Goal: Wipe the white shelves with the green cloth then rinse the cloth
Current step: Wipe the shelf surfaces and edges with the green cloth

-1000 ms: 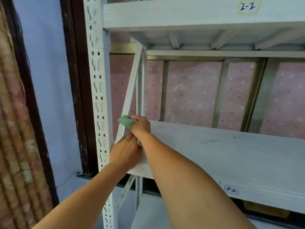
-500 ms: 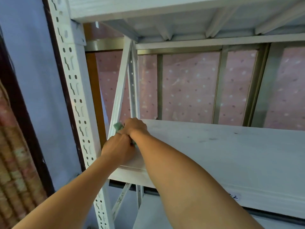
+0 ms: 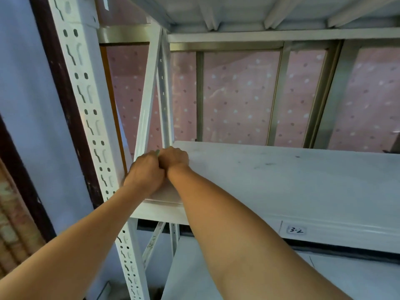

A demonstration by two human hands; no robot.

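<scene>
- Hands meet at the left rear corner of the middle shelf board [image 3: 281, 187]: left hand [image 3: 145, 169] and right hand [image 3: 174, 158] are both curled into fists, knuckles touching.
- Green cloth [image 3: 157, 152] shows only as a thin sliver between the two fists; nearly all of it is hidden, bunched inside the grip. Which hand holds most of it cannot be told.
- Likely reason for the two-handed grip: bunching the cloth small enough to work into the tight corner beside the diagonal brace [image 3: 147, 100].
- Board surface: white, matte, faint wood grain, a few dark specks and smudges toward the middle, so wiping looks unfinished.
- Front upright [image 3: 86, 100]: white painted metal, punched with paired slots.
- Front edge carries a handwritten label [image 3: 296, 230].
- Behind: pink dotted panel [image 3: 238, 96] in a metal frame.
</scene>
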